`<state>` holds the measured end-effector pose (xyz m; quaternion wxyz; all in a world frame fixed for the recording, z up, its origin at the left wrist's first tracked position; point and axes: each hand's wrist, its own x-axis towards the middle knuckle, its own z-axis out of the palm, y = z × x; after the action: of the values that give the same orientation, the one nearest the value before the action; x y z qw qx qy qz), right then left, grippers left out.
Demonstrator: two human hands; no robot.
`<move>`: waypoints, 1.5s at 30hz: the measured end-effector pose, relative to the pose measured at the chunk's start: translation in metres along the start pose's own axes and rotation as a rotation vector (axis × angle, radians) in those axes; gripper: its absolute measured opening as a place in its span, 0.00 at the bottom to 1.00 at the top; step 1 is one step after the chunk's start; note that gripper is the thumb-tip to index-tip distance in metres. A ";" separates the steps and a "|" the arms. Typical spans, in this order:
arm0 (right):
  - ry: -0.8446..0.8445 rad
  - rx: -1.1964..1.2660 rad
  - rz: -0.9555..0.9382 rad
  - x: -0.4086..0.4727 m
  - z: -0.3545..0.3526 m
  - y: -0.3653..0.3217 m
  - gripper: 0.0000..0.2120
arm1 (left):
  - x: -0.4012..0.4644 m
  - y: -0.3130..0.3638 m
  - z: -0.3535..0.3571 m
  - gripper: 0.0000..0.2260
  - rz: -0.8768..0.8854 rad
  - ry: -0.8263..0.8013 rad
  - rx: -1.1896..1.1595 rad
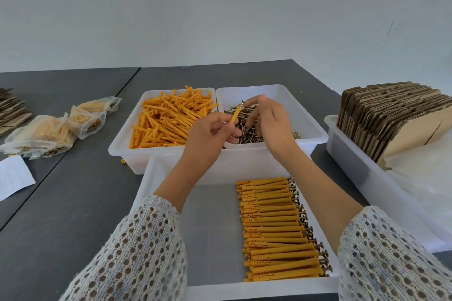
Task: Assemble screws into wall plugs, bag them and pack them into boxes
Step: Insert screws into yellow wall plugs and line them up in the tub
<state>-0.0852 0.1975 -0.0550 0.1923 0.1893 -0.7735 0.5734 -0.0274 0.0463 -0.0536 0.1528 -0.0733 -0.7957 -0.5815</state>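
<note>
dozens of finished plugs (278, 227) lie in a neat row along the right side of the nearest white tray (166, 203), screw heads pointing right; past its far rim both forearms, in open-knit white sleeves, reach forward and meet over the screw bin (308, 120); the left hand (208, 134) pinches one orange wall plug (234, 117) near its lower end, tilted up and to the right, with a screw (241, 105) poking from its upper tip; the right hand (269, 124) arches over it, fingers curled toward the screw, though whether they actually grip it i cannot tell; the plug looks light and slightly springy plastic, best held mid-body so it doesn't bend, while the screw is thin, stiff and sharp-tipped, safer taken by the shank near the head; left of the screws sits the bin of loose plugs (168, 124); further left on the dark worktop (73, 203) lie filled clear bags (49, 134); off to the right, flat cardboard boxes (391, 115) stand on edge in another tray.
</note>
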 end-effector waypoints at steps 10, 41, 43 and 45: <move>0.326 0.266 0.440 0.013 -0.029 0.015 0.16 | -0.039 0.016 0.034 0.04 -0.088 -0.989 0.342; -0.467 -0.932 0.295 0.012 -0.009 0.034 0.09 | 0.008 -0.034 -0.045 0.21 -0.412 -0.099 1.123; -0.431 -0.915 0.291 0.012 -0.008 0.035 0.09 | 0.009 -0.033 -0.046 0.21 -0.392 -0.143 1.109; -0.404 -0.904 0.287 0.012 -0.008 0.037 0.08 | 0.009 -0.031 -0.046 0.19 -0.413 -0.154 1.105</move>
<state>-0.1135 0.2138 -0.0769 0.0211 0.0861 -0.9840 0.1545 -0.0379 -0.0081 -0.0659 -0.0061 0.1313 -0.9871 -0.0917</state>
